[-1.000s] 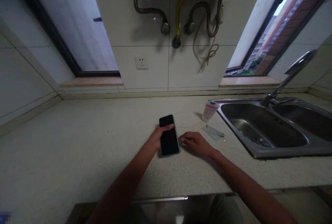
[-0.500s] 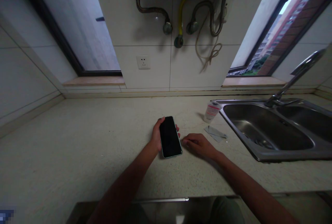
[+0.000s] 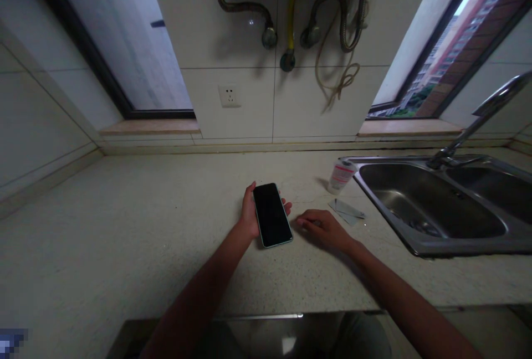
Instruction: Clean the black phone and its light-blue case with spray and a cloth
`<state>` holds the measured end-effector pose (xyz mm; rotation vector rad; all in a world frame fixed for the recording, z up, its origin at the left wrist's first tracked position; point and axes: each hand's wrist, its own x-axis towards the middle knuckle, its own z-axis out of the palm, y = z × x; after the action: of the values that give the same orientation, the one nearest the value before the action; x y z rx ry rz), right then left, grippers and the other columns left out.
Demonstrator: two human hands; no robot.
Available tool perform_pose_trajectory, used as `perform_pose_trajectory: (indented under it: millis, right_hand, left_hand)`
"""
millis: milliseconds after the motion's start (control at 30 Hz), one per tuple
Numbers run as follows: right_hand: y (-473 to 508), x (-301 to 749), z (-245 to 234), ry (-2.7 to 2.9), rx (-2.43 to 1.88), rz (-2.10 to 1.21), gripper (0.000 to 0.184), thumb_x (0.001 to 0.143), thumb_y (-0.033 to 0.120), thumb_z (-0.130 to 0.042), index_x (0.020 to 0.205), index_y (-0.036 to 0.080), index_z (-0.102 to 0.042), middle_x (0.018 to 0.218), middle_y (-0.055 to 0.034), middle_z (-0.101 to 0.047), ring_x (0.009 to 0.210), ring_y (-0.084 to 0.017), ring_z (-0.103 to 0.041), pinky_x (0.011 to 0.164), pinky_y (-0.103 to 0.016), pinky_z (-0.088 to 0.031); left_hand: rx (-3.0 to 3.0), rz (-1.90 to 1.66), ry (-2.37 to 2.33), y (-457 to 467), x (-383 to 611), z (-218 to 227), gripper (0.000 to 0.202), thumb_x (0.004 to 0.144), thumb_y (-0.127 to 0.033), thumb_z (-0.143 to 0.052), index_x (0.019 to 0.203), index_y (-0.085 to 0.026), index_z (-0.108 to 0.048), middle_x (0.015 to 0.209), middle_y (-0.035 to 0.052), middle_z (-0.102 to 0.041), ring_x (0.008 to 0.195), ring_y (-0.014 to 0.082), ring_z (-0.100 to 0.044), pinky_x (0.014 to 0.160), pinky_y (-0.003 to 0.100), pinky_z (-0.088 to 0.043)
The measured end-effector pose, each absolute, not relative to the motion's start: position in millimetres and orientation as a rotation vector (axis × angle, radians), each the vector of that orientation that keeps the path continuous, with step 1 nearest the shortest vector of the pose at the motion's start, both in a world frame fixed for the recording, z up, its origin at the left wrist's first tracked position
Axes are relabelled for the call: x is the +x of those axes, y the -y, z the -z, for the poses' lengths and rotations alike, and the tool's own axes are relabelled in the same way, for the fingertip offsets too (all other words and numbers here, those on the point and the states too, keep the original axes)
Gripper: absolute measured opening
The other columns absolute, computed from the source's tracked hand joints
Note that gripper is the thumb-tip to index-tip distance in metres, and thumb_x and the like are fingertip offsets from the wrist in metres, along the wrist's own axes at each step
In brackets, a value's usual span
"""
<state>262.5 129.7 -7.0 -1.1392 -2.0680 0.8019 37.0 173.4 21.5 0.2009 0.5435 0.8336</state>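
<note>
Holding a phone [image 3: 273, 216] in the left hand [image 3: 248, 216], over the counter [image 3: 124, 231].
The left thumb lies along the phone's left edge and the fingers wrap behind, their tips showing past the right edge; the dark screen faces up. Just right of the phone, the right hand [image 3: 325, 228] is near the counter, its fingers curled inward; whether they grip anything, I cannot tell. Beyond that hand lies a clear packet [image 3: 347, 213], with a cup [image 3: 341, 176] standing behind it, beside the sink [image 3: 428, 198].
</note>
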Motion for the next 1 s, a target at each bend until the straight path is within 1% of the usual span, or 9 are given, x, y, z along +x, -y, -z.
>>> perform_pose_trajectory:
  millis: [167,267,333,433,500,600,700,833,1000]
  right_hand:
    - [-130.6,264.3,7.9,2.029,-1.157,-0.824,0.037,0.096,0.045,-0.051,0.090,0.018,-0.074,0.081,-0.0061,-0.072,0.072,-0.017,-0.061,0.068,-0.029,-0.045]
    - [-128.6,260.9,8.3,1.987,-1.162,-0.873,0.039,0.095,0.048,-0.052,0.085,0.017,-0.073,0.076,-0.0049,-0.069,0.069,-0.017,-0.059,0.066,-0.029,-0.044]
    - [-126.1,257.2,9.6,1.949,-1.132,-0.982,0.042,0.096,0.050,-0.052,0.083,0.017,-0.073,0.074,-0.0042,-0.067,0.068,-0.016,-0.058,0.065,-0.028,-0.044]
    - [-122.2,251.7,13.4,1.846,-1.023,-1.263,0.040,0.094,0.052,-0.056,0.096,0.016,-0.075,0.077,-0.0040,-0.069,0.070,-0.015,-0.059,0.067,-0.028,-0.047]
    - [-120.4,248.9,16.8,1.759,-0.975,-1.433,0.038,0.090,0.051,-0.063,0.103,0.017,-0.075,0.080,-0.0040,-0.070,0.070,-0.015,-0.061,0.068,-0.028,-0.049]
    - [-119.2,245.8,23.5,1.605,-1.003,-1.591,0.036,0.082,0.047,-0.073,0.100,0.016,-0.077,0.079,-0.0040,-0.072,0.066,-0.014,-0.062,0.068,-0.029,-0.051]
    - [-119.0,242.4,30.7,1.438,-1.018,-1.711,0.036,0.074,0.043,-0.081,0.097,0.016,-0.078,0.076,-0.0041,-0.073,0.065,-0.014,-0.064,0.068,-0.029,-0.052]
    - [-119.0,238.7,34.7,1.319,-0.976,-1.747,0.032,0.069,0.037,-0.085,0.093,0.017,-0.078,0.075,-0.0041,-0.074,0.065,-0.013,-0.066,0.068,-0.029,-0.052]
    - [-119.5,238.9,31.9,1.183,-0.978,-1.736,0.032,0.062,0.032,-0.089,0.088,0.016,-0.079,0.072,-0.0035,-0.074,0.061,-0.014,-0.066,0.066,-0.031,-0.055]
  left_hand:
    - [0.197,-0.840,-0.529,-173.4,38.2,-19.7,0.066,0.083,-0.069,-0.048,0.100,-0.009,-0.068,0.085,0.0184,-0.073,0.083,0.0305,-0.072,0.085,0.044,-0.054]
    - [0.171,-0.877,-0.555,-174.3,39.3,-17.7,0.070,0.083,-0.072,-0.046,0.100,-0.009,-0.069,0.085,0.0187,-0.073,0.085,0.0319,-0.072,0.083,0.045,-0.054]
    - [0.152,-0.908,-0.571,-175.5,39.4,-16.1,0.068,0.082,-0.073,-0.048,0.098,-0.010,-0.068,0.084,0.0173,-0.072,0.088,0.0332,-0.072,0.084,0.047,-0.054]
    - [0.139,-0.929,-0.582,-177.1,39.2,-14.4,0.067,0.082,-0.073,-0.048,0.095,-0.010,-0.068,0.084,0.0173,-0.072,0.090,0.0338,-0.072,0.087,0.049,-0.053]
    - [0.148,-0.920,-0.588,-177.4,38.7,-14.3,0.065,0.083,-0.072,-0.047,0.096,-0.011,-0.067,0.085,0.0169,-0.072,0.089,0.0338,-0.072,0.087,0.053,-0.052]
    - [0.196,-0.890,-0.584,-176.5,37.5,-14.5,0.065,0.085,-0.071,-0.045,0.102,-0.013,-0.067,0.086,0.0153,-0.072,0.084,0.0330,-0.071,0.085,0.057,-0.052]
    - [0.253,-0.837,-0.571,-175.8,35.4,-13.8,0.075,0.083,-0.078,-0.040,0.109,-0.013,-0.066,0.090,0.0173,-0.072,0.085,0.0349,-0.071,0.083,0.057,-0.052]
    - [0.316,-0.760,-0.504,-176.0,32.8,-12.4,0.091,0.081,-0.086,-0.028,0.121,-0.012,-0.064,0.099,0.0224,-0.072,0.093,0.0383,-0.070,0.088,0.058,-0.048]
    - [0.320,-0.751,-0.382,-174.4,33.1,-13.9,0.088,0.084,-0.084,-0.028,0.126,-0.015,-0.063,0.093,0.0180,-0.073,0.090,0.0334,-0.071,0.096,0.055,-0.045]
